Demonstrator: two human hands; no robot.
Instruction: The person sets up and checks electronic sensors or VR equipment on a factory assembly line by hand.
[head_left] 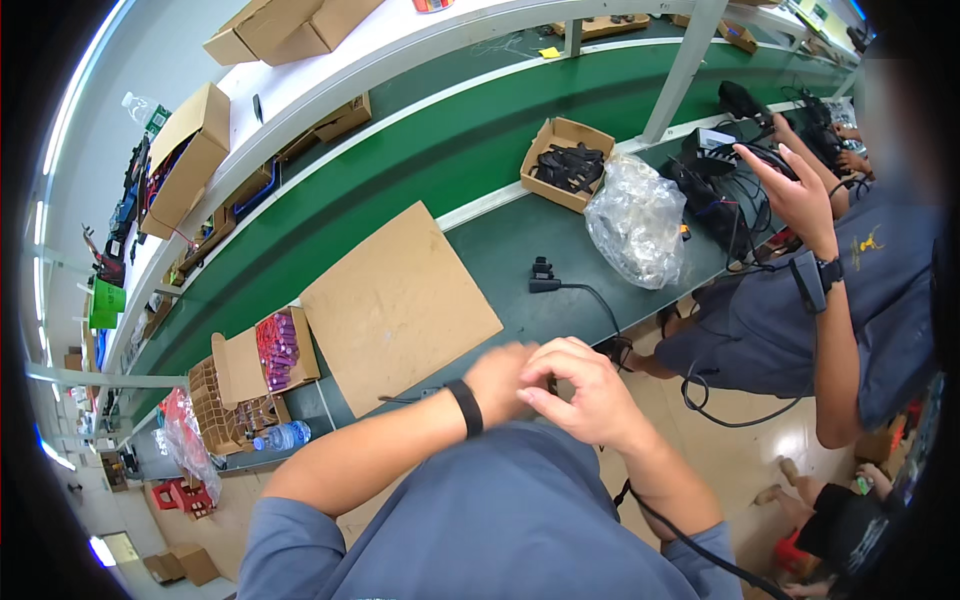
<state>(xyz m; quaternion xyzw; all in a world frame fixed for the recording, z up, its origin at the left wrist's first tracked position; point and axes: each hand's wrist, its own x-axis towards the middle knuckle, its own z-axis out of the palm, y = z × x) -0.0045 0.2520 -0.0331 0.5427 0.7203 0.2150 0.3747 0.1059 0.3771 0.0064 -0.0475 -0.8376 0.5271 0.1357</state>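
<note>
My left hand, with a black band at its wrist, is in front of my body at the bench's near edge; motion smears its fingers. My right hand is right beside it, fingers curled toward the thumb, the tips close against the left hand. Whether anything is between them is hidden. Beyond the hands lies a flat brown cardboard sheet on the dark green bench. A black cable with a plug-like end rests right of the sheet.
At left are a carton of purple cylinders, a cardboard divider and a water bottle. An open box of black parts and a clear plastic bag stand far right. A co-worker is at right. A shelf runs above.
</note>
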